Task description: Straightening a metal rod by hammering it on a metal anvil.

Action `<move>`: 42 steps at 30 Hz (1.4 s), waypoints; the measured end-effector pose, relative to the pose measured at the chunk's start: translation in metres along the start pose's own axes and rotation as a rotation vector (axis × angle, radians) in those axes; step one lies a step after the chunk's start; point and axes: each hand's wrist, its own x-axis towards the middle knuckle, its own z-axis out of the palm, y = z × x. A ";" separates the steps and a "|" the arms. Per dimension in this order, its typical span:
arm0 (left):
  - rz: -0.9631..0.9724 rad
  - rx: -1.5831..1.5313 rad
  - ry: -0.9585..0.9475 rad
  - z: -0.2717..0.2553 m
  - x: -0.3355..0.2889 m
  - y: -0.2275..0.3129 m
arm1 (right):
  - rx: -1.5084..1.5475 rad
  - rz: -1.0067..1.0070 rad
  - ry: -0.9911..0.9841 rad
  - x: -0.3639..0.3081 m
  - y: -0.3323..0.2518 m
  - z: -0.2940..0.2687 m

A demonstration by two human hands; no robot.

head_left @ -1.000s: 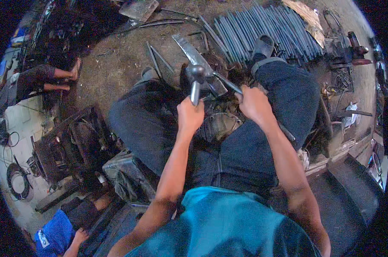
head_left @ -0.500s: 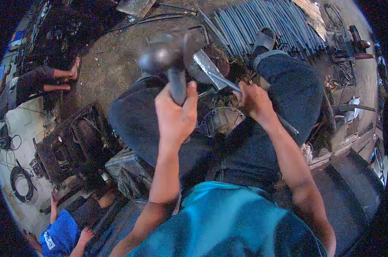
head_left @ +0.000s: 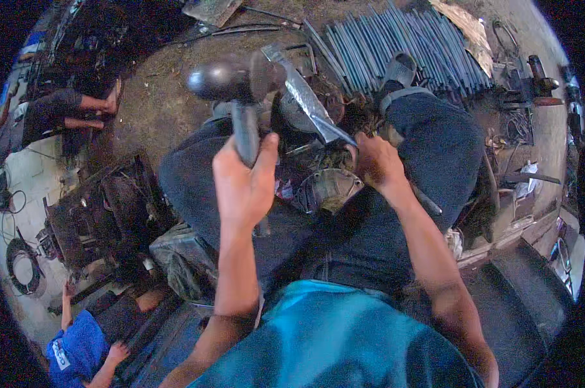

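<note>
My left hand (head_left: pixel 244 184) is closed round the handle of a ball-headed hammer (head_left: pixel 218 79), held up with its head away from me. My right hand (head_left: pixel 378 160) grips the narrow end of a knife blade blank (head_left: pixel 305 98). The blank is long, flat and silvery, with a dented surface, and slants up to the left. Below it is a round, dark metal block (head_left: pixel 296 118) between my legs, partly covered by the blank. The hammer head is left of the blank; how high it is above the block I cannot tell.
A row of thin metal rods (head_left: pixel 402 48) lies on the ground ahead. A round metal housing (head_left: pixel 329 189) sits between my thighs. Dark machine parts (head_left: pixel 105 220) stand at left. One person in a blue shirt (head_left: pixel 79 346) is lower left; another person's legs (head_left: pixel 79 111) show farther up.
The hammer and my left hand have moved left, uncovering the far end of the blade blank. My right hand keeps its grip. The whole view has shifted slightly.
</note>
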 end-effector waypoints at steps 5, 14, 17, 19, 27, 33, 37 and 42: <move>0.171 -0.065 0.088 0.006 -0.014 0.021 | 0.052 0.111 -0.087 0.005 -0.006 -0.010; -0.134 0.232 -0.120 0.047 0.027 -0.073 | 0.058 0.107 -0.050 0.006 -0.014 -0.015; 0.085 0.302 -0.020 0.023 0.029 -0.070 | 0.006 0.081 -0.058 0.006 -0.002 0.004; 0.037 0.272 0.019 -0.002 0.016 -0.030 | 0.099 0.001 0.049 -0.008 0.000 0.001; 0.285 0.040 0.178 0.014 0.014 -0.006 | 0.123 0.002 0.078 -0.001 0.000 -0.004; -0.018 0.354 -0.116 0.061 0.027 -0.133 | 0.103 0.136 -0.107 0.006 -0.008 -0.011; -0.021 0.370 -0.098 0.050 0.026 -0.143 | 0.082 0.132 -0.057 0.007 -0.007 -0.009; 0.018 0.155 -0.009 0.027 0.027 -0.068 | 0.101 0.135 -0.067 0.009 -0.005 -0.012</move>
